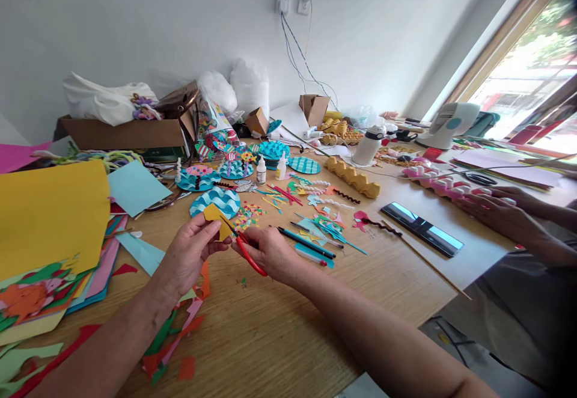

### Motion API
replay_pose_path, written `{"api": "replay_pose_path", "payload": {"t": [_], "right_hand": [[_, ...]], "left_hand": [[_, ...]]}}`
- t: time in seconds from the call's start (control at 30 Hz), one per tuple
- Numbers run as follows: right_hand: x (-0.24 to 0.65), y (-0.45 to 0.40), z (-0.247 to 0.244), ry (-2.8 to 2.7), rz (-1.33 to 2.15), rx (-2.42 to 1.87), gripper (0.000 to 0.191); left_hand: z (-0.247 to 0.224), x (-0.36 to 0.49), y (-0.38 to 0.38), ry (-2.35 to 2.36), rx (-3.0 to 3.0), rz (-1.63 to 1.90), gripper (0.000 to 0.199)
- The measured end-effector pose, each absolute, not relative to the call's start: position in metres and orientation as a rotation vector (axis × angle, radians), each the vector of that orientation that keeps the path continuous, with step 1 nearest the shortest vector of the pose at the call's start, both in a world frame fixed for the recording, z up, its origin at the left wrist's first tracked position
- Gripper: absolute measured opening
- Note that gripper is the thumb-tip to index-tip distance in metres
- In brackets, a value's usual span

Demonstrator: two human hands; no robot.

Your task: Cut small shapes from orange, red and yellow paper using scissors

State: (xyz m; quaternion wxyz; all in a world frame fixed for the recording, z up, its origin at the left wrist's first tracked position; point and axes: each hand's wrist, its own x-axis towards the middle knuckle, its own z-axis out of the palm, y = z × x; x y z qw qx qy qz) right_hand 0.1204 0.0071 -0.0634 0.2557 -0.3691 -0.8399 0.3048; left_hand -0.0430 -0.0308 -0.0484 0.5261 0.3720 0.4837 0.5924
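Near the middle of the table, my left hand (192, 251) pinches a small piece of yellow paper (217, 220) between thumb and fingers. My right hand (270, 254) is closed around the red handles of a pair of scissors (250, 257). The scissor blades point up and left and meet the paper's right edge. Just behind the paper lies a round blue base with wavy paper strips (216, 201). Small coloured paper bits (247, 214) are scattered beside it. Under and around my left forearm lie coloured paper offcuts (192, 326).
Yellow paper sheets (54, 211) are stacked at the left. Pens (306, 243) and a dark phone (421, 228) lie to the right. Glue bottles (261, 171), egg-carton strips (353, 177) and a white bottle (367, 146) stand farther back. Another person's hands (500, 211) touch a pink egg-carton strip (433, 184).
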Motion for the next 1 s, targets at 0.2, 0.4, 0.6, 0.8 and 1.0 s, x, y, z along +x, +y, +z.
{"api": "replay_pose_path", "payload": {"t": [0.2, 0.4, 0.6, 0.8, 1.0], "right_hand": [[0.1194, 0.0079, -0.0677, -2.290, 0.821, -1.001, 0.038], [0.1196, 0.0070, -0.0675, -2.293, 0.817, -0.995, 0.031], [0.1199, 0.0072, -0.0680, -2.280, 0.826, -0.985, 0.032], [0.1198, 0.0079, -0.0712, -2.275, 0.834, -1.005, 0.038], [0.1192, 0.0086, -0.0731, -2.279, 0.795, -0.994, 0.037]], "left_hand": [[-0.0504, -0.0454, -0.0298, 1.170, 0.890, 1.456, 0.019], [-0.0505, -0.0413, -0.0316, 1.161, 0.900, 1.401, 0.022], [-0.0513, -0.0389, -0.0319, 1.144, 0.867, 1.391, 0.021], [-0.0525, -0.0401, -0.0318, 1.141, 0.854, 1.379, 0.024], [-0.0530, -0.0405, -0.0308, 1.122, 0.820, 1.307, 0.028]]}}
